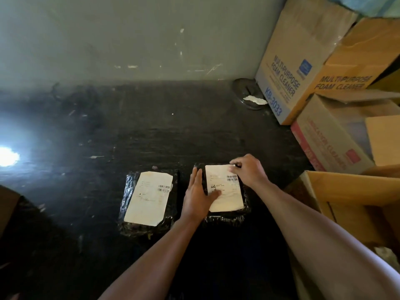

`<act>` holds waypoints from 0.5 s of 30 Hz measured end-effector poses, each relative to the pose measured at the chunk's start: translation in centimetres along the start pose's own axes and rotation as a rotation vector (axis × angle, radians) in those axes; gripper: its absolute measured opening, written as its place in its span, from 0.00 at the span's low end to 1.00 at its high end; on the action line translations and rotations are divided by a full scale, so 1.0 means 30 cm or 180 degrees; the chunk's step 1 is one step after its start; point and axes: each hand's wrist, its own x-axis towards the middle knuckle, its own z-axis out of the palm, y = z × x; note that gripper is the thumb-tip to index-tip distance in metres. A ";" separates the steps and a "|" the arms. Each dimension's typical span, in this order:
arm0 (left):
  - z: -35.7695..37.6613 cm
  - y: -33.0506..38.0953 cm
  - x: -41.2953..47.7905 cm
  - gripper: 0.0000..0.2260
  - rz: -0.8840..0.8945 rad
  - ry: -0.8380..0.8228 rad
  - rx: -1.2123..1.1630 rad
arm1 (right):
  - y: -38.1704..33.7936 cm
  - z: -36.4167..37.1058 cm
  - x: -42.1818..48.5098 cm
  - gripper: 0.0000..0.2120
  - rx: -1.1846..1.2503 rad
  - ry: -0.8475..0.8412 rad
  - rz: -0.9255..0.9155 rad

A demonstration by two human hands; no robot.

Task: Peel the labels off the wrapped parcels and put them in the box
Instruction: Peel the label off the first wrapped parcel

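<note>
Two black film-wrapped parcels lie side by side on the dark floor. The left parcel (129, 191) carries a white label (149, 198) and nobody touches it. The right parcel (227, 217) has its own white label (226, 197). My left hand (198, 194) lies flat on that parcel's left edge, fingers spread, thumb resting on the label. My right hand (249, 169) pinches the label's top right corner. An open cardboard box (346, 191) stands to the right of the parcels.
Stacked cartons marked foam cleaner (290, 68) and a red-printed carton (324, 139) fill the right side. A round metal lid (249, 94) with a crumpled white scrap lies by the grey wall. A bright glare (7, 156) sits at the left edge.
</note>
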 end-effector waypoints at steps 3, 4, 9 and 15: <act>-0.005 -0.013 0.004 0.43 0.0038 -0.0041 0.0001 | -0.002 -0.013 0.016 0.12 0.0153 -0.0071 0.0003; -0.003 -0.015 0.003 0.43 0.0040 -0.0038 -0.0007 | 0.002 -0.014 0.023 0.11 0.0254 -0.0095 0.0057; 0.004 -0.010 -0.003 0.43 0.0041 -0.0021 -0.0028 | 0.003 -0.022 0.045 0.07 0.0533 -0.0132 0.0273; 0.007 -0.012 -0.001 0.43 0.0043 -0.0032 -0.0062 | -0.002 -0.021 0.029 0.02 0.0614 -0.0034 0.0231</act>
